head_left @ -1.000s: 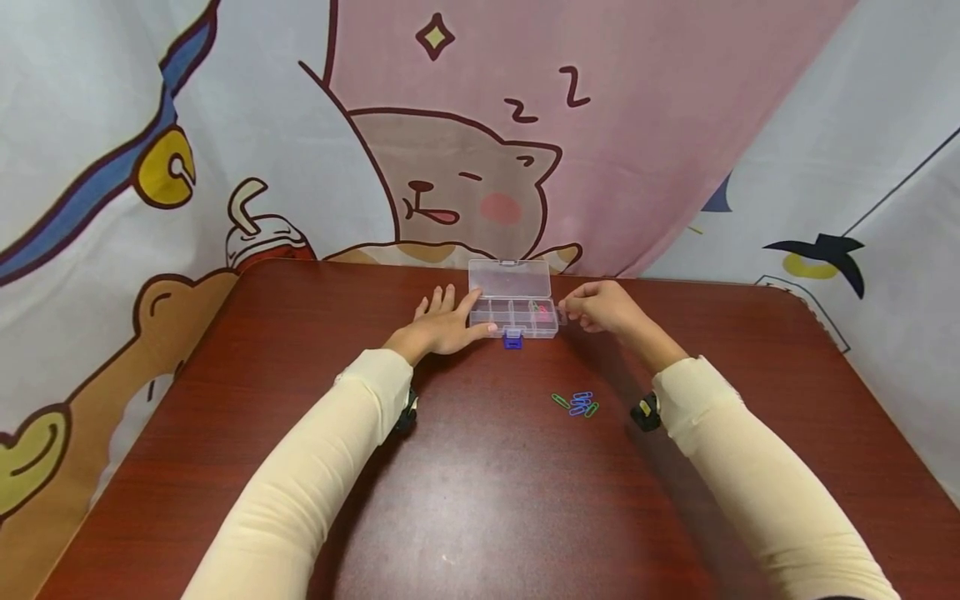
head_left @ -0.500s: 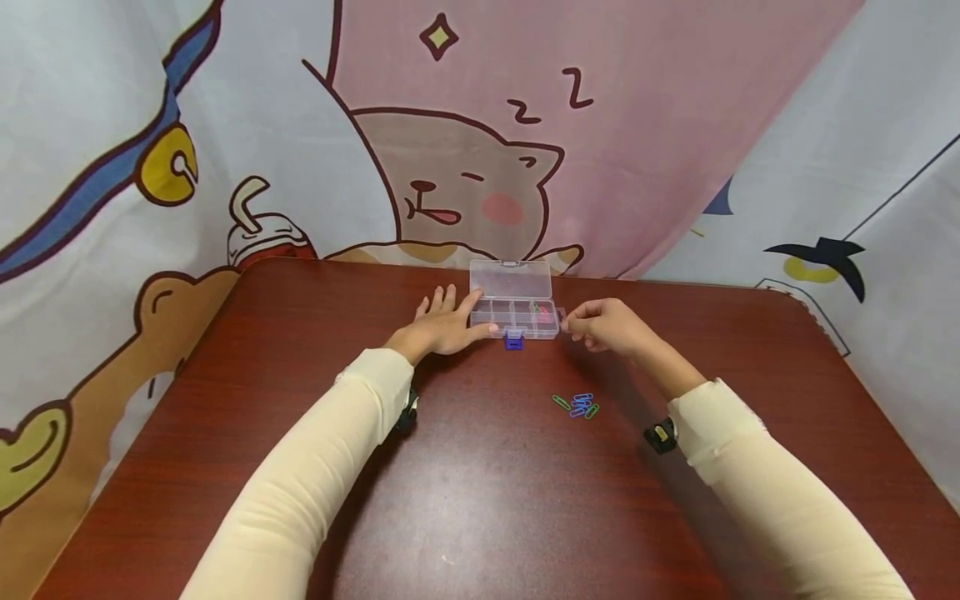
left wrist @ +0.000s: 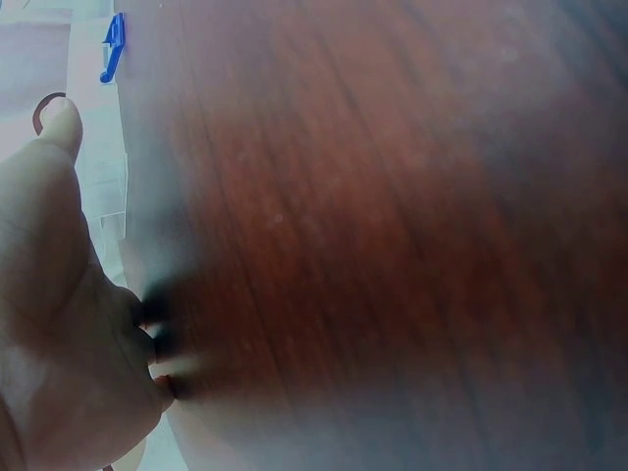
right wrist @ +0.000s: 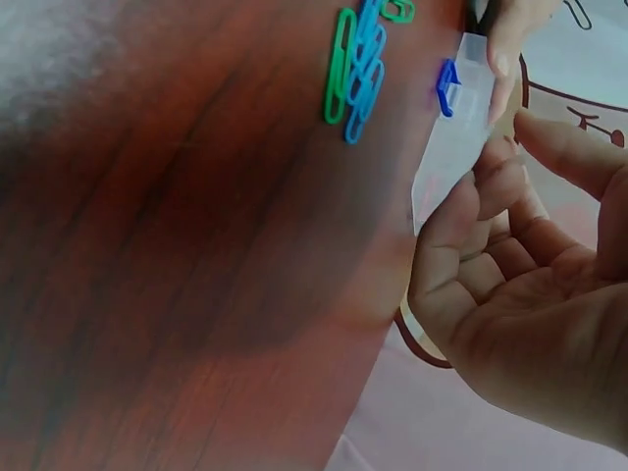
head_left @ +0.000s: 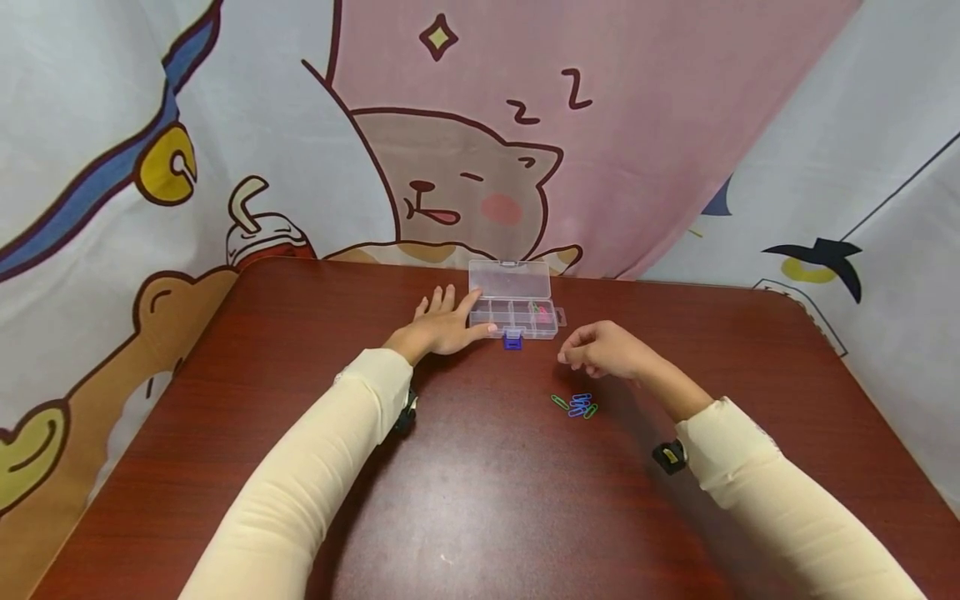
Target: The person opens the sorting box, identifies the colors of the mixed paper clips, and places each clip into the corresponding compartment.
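Observation:
A clear plastic compartment box with a blue latch stands on the table, its lid raised at the back. Pink paper clips and a green one lie in its right-hand compartments. My left hand rests at the box's left end, fingers spread, thumb on the front edge. My right hand hovers in front of the box's right end. Its fingers are loosely bent, and the right wrist view shows the thumb apart from them with nothing between. Below it lie several blue paper clips and green paper clips.
The reddish-brown wooden table extends toward me and to both sides. Behind it hangs a printed cartoon curtain. A dark wrist device sits at my right cuff, and another at the left.
My right hand has left the small clear tab at the box's right end and come toward me, nearer the loose paper clips. The left hand and the box have stayed put.

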A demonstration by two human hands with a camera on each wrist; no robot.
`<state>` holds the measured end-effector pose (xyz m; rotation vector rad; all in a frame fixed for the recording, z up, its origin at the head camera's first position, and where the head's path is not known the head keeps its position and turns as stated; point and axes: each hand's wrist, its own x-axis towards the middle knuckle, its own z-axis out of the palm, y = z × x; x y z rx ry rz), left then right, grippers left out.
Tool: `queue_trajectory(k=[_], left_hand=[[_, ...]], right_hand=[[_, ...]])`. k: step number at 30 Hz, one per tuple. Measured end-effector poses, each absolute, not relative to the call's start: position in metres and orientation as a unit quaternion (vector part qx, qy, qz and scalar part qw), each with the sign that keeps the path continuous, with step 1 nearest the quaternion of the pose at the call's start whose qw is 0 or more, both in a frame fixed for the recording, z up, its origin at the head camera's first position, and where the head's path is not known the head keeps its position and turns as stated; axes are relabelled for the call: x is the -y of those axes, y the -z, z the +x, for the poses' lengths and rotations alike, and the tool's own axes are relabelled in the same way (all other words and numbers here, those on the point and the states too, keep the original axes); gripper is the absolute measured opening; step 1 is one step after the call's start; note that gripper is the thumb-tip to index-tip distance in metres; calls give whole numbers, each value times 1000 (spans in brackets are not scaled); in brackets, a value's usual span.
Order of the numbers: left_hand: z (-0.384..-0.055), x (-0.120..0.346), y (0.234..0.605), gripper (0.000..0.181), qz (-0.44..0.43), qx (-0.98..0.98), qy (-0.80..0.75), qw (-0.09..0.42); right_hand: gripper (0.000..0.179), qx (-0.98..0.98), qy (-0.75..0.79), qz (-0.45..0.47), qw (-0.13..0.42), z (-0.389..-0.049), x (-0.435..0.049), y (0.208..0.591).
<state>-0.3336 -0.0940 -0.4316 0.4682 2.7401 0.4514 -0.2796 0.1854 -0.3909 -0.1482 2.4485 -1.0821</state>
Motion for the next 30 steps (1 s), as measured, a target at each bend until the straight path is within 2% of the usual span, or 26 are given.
queue_trajectory(k=[10, 18, 26, 30], left_hand=[[-333, 94, 432, 84, 166, -960, -163, 158], [-332, 93, 431, 84, 168, -959, -165, 156], [-334, 93, 431, 83, 165, -961, -155, 160], [-333, 93, 431, 84, 165, -961, -159, 155]], right_hand=[[9, -875, 382, -72, 288, -267, -185, 404], [9, -875, 370, -85, 300, -262, -183, 410], [19, -907, 310, -115, 261, -261, -178, 412], [17, -921, 284, -122, 238, -259, -176, 414]])
